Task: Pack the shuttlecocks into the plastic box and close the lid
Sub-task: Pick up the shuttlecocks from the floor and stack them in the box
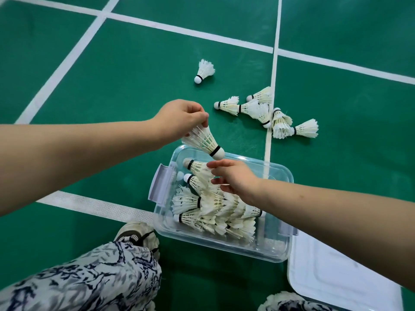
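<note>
The left hand [179, 115] pinches a shuttlecock [203, 140] by the rim of its feather skirt, fingers closed on the feathers, so that it hangs tilted with its cork tip pointing down and to the right, just above the far edge of the plastic box [224, 243]. The right hand [233, 178] reaches into the box from the right, its fingers loosely spread and resting on the feathers of a second shuttlecock [197, 168] near the box's far wall; whether it actually grips that one is hard to tell, since the fingertips cover the contact.

The box is clear, with a pale clip handle [160, 184] on its left end, and sits open on the green court floor [112, 86]. Inside, a heap of shuttlecocks [213, 212] lies stacked mostly on their sides, filling the near half.

Beyond the box, a loose cluster of shuttlecocks [265, 111] lies on the floor beside a white court line [272, 75], with a single shuttlecock [204, 71] apart from it, farther away and to the left. The white lid [332, 272] lies flat on the floor at the box's near right corner. A patterned trouser leg [89, 277] and a pale shoe [134, 232] show at the bottom left.
</note>
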Tool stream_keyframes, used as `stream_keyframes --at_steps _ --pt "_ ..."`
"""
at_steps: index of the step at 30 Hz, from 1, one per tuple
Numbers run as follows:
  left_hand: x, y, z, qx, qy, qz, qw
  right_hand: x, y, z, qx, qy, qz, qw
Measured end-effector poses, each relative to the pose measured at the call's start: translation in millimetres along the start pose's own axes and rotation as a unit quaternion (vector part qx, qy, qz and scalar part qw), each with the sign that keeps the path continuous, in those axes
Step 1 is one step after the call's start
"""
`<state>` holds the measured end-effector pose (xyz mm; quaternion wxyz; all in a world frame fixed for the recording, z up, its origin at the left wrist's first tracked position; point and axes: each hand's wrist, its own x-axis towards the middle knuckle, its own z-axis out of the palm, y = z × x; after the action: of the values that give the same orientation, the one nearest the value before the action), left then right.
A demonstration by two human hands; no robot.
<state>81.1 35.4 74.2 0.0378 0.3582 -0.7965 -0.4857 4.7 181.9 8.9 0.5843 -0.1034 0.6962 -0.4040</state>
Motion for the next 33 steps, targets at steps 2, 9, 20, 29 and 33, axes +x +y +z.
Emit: stream_keyframes --at_steps 2,9,20,29,33 --pt "0.1 -0.5 1.7 0.004 -0.003 -0.001 1.0 -0.4 0.2 -1.4 -0.057 -0.014 -0.011 0.998" --pt "-0.3 -0.4 6.2 0.017 -0.007 -0.003 1.0 -1.8 -0.3 -6.9 -0.204 -0.086 -0.016 0.975" --pt "-1.7 -2.8 6.7 0.021 -0.005 -0.004 1.0 -8.6 -11.9 -8.7 -0.201 -0.028 -0.048 0.978" --pt "-11.0 6.1 23.1 0.118 -0.083 0.017 0.989 -36.8 -18.4 -36.4 -0.311 0.042 -0.201 0.928" --pt "-17.8 18.6 43.0 0.181 -0.184 0.051 0.965 -38.6 -22.3 -30.1 -0.341 0.05 -0.28 0.896"
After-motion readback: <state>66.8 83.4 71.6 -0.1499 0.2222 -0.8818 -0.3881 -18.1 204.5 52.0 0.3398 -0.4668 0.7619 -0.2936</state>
